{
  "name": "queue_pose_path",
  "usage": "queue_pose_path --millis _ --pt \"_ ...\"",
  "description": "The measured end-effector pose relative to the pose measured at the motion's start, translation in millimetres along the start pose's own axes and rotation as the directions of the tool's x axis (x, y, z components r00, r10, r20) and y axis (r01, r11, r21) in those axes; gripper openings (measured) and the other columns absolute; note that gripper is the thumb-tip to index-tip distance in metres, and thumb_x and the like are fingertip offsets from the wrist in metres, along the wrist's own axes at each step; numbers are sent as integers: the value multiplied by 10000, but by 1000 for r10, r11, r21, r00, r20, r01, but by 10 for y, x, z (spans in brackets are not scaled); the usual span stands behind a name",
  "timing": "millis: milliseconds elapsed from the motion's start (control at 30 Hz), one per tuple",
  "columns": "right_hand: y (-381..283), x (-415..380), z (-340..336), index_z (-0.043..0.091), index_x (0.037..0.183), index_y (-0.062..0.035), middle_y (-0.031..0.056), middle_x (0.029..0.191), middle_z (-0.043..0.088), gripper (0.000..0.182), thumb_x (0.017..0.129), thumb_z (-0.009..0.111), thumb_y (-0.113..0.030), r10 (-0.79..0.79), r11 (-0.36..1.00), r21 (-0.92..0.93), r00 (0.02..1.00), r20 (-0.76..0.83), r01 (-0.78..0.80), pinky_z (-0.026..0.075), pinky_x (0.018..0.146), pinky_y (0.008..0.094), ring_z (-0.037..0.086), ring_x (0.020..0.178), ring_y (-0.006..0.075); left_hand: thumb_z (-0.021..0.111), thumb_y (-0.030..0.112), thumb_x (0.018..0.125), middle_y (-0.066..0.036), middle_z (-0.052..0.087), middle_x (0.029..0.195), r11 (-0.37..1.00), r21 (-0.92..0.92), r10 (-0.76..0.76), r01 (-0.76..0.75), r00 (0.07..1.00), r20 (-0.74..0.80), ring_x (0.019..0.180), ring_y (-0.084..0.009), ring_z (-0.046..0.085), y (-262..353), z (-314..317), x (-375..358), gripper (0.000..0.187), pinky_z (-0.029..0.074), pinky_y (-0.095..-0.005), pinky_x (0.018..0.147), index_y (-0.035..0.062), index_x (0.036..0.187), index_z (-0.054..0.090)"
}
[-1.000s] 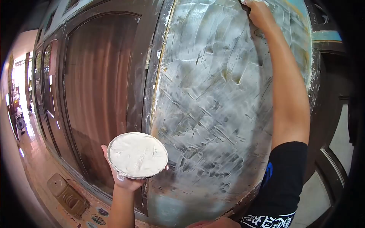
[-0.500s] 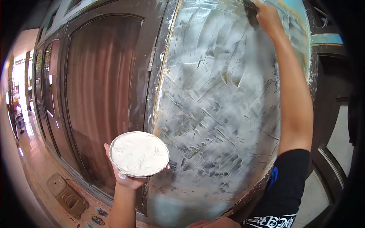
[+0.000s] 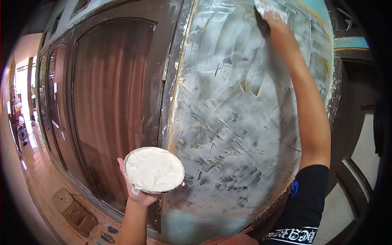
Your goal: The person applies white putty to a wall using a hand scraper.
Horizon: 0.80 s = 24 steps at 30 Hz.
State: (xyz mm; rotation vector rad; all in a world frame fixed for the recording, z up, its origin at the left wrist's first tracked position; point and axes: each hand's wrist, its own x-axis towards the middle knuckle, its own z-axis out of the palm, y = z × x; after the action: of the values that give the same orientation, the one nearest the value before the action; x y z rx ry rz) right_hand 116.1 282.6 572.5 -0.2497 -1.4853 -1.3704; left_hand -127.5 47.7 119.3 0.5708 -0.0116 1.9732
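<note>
My left hand (image 3: 143, 198) supports a round, shallow container (image 3: 134, 188) from below, its fingers wrapped round the sides. White putty (image 3: 154, 169) fills it to the rim. High on the wall panel (image 3: 228, 118), my right hand (image 3: 281, 32) grips a putty knife (image 3: 272, 10), whose wide blade looks whitish and lies close to the surface; the handle is hidden by the hand. Streaky, thin grey-white putty covers most of the panel, with dark scrapes showing through in the middle and lower part.
Left of the panel is a dark wooden door (image 3: 163, 49) with a reddish curtain (image 3: 110, 81) behind its pane. A brown plastic stool (image 3: 75, 210) stands on the tiled floor at lower left. Dark wooden framing (image 3: 355, 94) borders the right side.
My right hand has moved left and slightly down along the top of the panel, and the knife's blade now shows more. The container in my left hand sits slightly lower and further right in view.
</note>
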Motion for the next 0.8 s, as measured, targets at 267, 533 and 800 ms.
queue_pose_path --millis 267,533,800 --pt "-540 -266 -220 502 1369 7 249 1329 571 431 950 402 -8 44 999 -9 939 342 -44 462 1030 453 528 1261 419 318 884 824 -204 476 1458 981 -194 10 -12 1000 -11 1243 -502 517 -37 -53 -88 1022 433 -750 941 91 1458 433" --pt "-1 80 -275 558 1315 -27 267 1206 630 416 930 403 14 162 986 24 976 145 -167 484 943 480 604 1101 441 308 883 832 -124 539 1409 993 107 47 -53 997 58 1224 -389 571 -82 -38 -153 986 475 -566 1022 106 1413 479" --pt "-79 -608 -217 570 1271 -10 256 1276 601 382 909 448 -5 -75 972 235 967 242 16 460 1008 460 565 1195 428 287 901 816 -151 506 1432 996 81 12 -20 995 95 1222 -466 544 -81 -33 -247 1011 462 -682 965 120 1439 445"
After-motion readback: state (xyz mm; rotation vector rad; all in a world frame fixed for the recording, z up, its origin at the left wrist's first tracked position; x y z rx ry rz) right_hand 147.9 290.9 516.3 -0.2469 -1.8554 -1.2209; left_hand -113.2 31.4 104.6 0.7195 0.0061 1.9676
